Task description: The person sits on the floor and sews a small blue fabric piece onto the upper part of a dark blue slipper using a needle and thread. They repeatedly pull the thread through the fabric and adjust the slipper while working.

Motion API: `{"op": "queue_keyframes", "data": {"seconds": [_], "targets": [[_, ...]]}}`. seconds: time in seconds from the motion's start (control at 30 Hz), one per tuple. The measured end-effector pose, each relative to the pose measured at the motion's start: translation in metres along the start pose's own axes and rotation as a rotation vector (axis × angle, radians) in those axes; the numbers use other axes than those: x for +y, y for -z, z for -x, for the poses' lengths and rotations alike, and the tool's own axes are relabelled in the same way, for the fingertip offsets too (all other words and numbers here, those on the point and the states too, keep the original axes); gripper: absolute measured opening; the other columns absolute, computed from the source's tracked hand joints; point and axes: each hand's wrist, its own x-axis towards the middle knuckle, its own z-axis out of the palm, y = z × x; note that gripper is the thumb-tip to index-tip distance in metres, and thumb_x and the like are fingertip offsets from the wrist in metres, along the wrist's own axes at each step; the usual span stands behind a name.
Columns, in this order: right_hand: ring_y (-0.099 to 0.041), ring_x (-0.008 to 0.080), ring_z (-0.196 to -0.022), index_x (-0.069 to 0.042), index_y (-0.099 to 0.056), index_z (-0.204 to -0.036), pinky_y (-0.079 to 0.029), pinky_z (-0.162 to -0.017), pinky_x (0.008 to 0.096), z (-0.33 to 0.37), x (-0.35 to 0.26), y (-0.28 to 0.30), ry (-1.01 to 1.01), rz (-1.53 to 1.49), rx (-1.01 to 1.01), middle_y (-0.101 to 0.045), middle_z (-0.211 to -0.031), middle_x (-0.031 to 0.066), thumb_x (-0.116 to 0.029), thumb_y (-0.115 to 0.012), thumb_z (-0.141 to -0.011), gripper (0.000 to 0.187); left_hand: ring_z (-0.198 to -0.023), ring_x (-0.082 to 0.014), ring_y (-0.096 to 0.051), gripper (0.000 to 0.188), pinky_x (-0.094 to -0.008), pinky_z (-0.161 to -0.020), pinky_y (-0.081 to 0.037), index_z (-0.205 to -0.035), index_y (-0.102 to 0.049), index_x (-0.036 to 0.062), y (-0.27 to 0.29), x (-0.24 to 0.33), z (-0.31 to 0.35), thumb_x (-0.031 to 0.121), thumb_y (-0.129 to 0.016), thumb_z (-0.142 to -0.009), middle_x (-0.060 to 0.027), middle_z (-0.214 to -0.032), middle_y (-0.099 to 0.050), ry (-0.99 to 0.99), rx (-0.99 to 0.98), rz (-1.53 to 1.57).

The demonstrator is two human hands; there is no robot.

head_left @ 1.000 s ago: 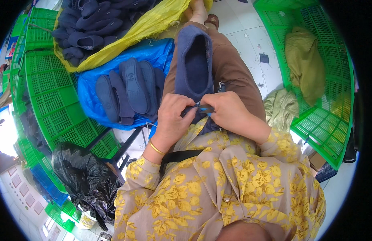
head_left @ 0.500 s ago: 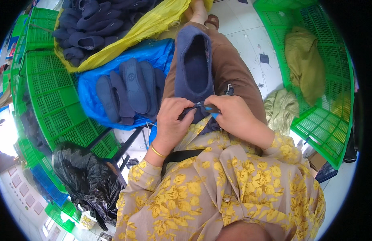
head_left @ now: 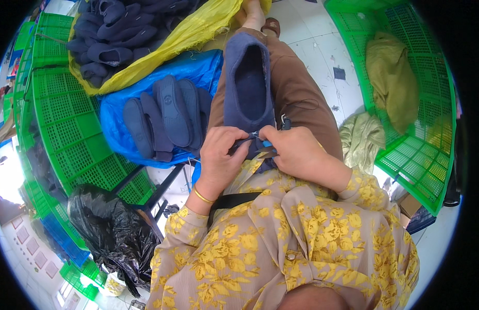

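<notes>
Fingers of the left hand (head_left: 220,152) pinch the navy slipper (head_left: 251,85) at its near end; those of the right hand (head_left: 300,150) close round a dark narrow item (head_left: 267,153) my feed can't resolve. I see the slipper lengthwise on the brown trousers (head_left: 304,98), probably so the lap steadies it; left, more slippers (head_left: 172,113) rest on blue plastic (head_left: 115,126), presumably for easy reach

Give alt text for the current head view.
A person's left hand pinches dark fabric at the near end of a navy slipper resting on brown trousers; the right hand holds a small grey object. More slippers lie on blue plastic to the left.
</notes>
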Motion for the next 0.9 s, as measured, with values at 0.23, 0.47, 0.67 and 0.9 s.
{"op": "queue_keyframes", "data": {"seconds": [0.23, 0.47, 0.67, 0.9], "targets": [[-0.065, 0.0321, -0.054, -0.001, -0.048, -0.095, -0.05, -0.049, 0.041, -0.004, -0.007, -0.015, 0.102, 0.143, 0.129, -0.062, -0.059, 0.0158, -0.006, -0.061, -0.075, 0.025, -0.078, -0.0231, -0.063, 0.014, -0.0318, -0.07, -0.049, -0.082, -0.068, 0.0041, -0.001, -0.001, 0.004, -0.001, -0.075, -0.07, -0.0067, -0.083, -0.067, 0.011, -0.012, 0.001], [-0.065, 0.0319, -0.053, 0.001, -0.046, -0.092, -0.049, -0.047, 0.0405, -0.005, -0.004, -0.024, 0.151, 0.115, 0.197, -0.062, -0.058, 0.0163, -0.004, -0.06, -0.075, 0.022, -0.078, -0.0225, -0.063, 0.014, -0.0314, -0.07, -0.049, -0.081, -0.069, 0.0039, -0.001, -0.002, 0.006, -0.002, -0.075, -0.07, -0.0067, -0.083, -0.067, 0.008, -0.008, 0.021], [-0.065, 0.0336, -0.054, 0.001, -0.045, -0.092, -0.05, -0.048, 0.0418, 0.0, -0.004, -0.022, 0.122, 0.095, 0.17, -0.061, -0.058, 0.017, -0.004, -0.06, -0.075, 0.023, -0.078, -0.022, -0.063, 0.014, -0.0305, -0.071, -0.049, -0.082, -0.069, 0.0046, -0.004, -0.001, 0.008, -0.001, -0.076, -0.071, -0.0066, -0.084, -0.068, 0.026, 0.044, 0.026], [-0.065, 0.034, -0.056, 0.001, -0.045, -0.094, -0.05, -0.048, 0.0428, 0.0, -0.006, -0.025, 0.076, 0.074, 0.189, -0.062, -0.059, 0.0173, -0.005, -0.06, -0.075, 0.024, -0.078, -0.0219, -0.063, 0.014, -0.0303, -0.07, -0.049, -0.081, -0.069, 0.0044, -0.004, 0.0, 0.007, -0.001, -0.076, -0.07, -0.0067, -0.083, -0.068, 0.03, 0.031, 0.019]]}}
